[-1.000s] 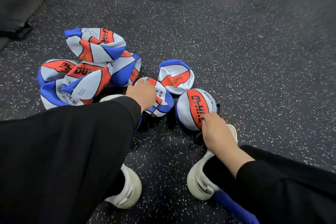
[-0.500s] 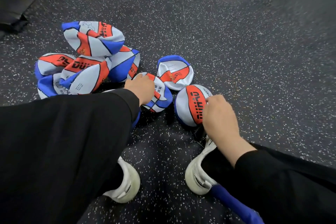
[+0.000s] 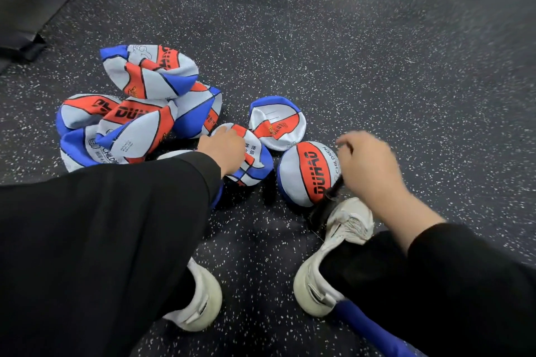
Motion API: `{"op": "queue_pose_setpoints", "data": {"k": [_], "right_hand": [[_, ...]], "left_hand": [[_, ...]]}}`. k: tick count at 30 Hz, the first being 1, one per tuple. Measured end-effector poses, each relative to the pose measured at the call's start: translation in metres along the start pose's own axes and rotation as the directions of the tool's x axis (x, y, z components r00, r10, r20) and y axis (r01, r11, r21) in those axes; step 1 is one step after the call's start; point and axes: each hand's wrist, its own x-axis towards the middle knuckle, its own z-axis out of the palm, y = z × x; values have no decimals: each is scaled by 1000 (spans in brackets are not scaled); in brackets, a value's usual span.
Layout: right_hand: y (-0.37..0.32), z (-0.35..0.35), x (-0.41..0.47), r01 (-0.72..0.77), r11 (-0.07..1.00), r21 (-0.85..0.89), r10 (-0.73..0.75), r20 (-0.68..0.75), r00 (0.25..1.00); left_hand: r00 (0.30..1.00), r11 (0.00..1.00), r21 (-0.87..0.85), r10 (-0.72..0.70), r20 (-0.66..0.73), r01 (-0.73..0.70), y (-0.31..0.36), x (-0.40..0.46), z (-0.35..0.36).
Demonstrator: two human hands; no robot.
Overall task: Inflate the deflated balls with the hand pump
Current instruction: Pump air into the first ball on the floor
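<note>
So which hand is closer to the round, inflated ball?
The right hand. It is at the right edge of the inflated ball, gripping a dark pump handle beside it. The left hand is apart from it, on a crumpled deflated ball.

Floor [image 3: 362, 72]: dark rubbery matting, matt, rough-grained, flecked white. Round ball [image 3: 307, 172] on it: pebbled rubber-like skin, matt, red, pale grey and blue panels with black print. Crumpled balls [image 3: 139, 113] left of round ball: same skin, creased and folded. Pump [image 3: 330, 200] just right of round ball: dark plastic, faint sheen. Shoes [image 3: 342, 243] nearer than round ball: white, smooth, scuffed. Sleeves [image 3: 101, 235]: black matt cloth.
</note>
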Motion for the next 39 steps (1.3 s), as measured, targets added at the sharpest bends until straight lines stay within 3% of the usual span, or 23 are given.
{"op": "queue_pose_setpoints", "data": {"k": [4,8,11,16,20,24,27,31,36,39], "right_hand": [[-6,-17,11,37,997,-61,-33,63,997],[6,38,-16,84,984,-155,-87,-11,996],[24,75,-41,47,988,-146,-38,65,997],[26,98,-48,146,980,-134,-117,203,972],[16,77,-34,43,991,-129,-17,197,980],[-5,6,4,-23,998,-52,24,16,1000],[-12,-20,15,-8,999,-49,12,72,997],[-15,-3,9,-51,998,37,48,86,995],[8,53,-15,-12,986,-165,22,59,998],[14,82,-35,71,978,-198,-40,158,987]], "left_hand": [[1000,1000,-12,3,12,-3,1,2,-2],[1000,1000,-28,1,18,0,0,3,-3],[999,1000,-14,8,37,-7,0,3,-4],[1000,1000,2,7,23,-7,1,2,-1],[1000,1000,6,4,-11,-4,2,1,4],[1000,999,-36,-4,1,4,-2,4,2],[1000,1000,-27,-12,20,12,1,3,-2],[1000,1000,-16,-3,15,4,2,3,-3],[1000,1000,-22,12,8,-12,-1,3,-2],[999,1000,-26,10,39,-9,-1,1,-5]]}}
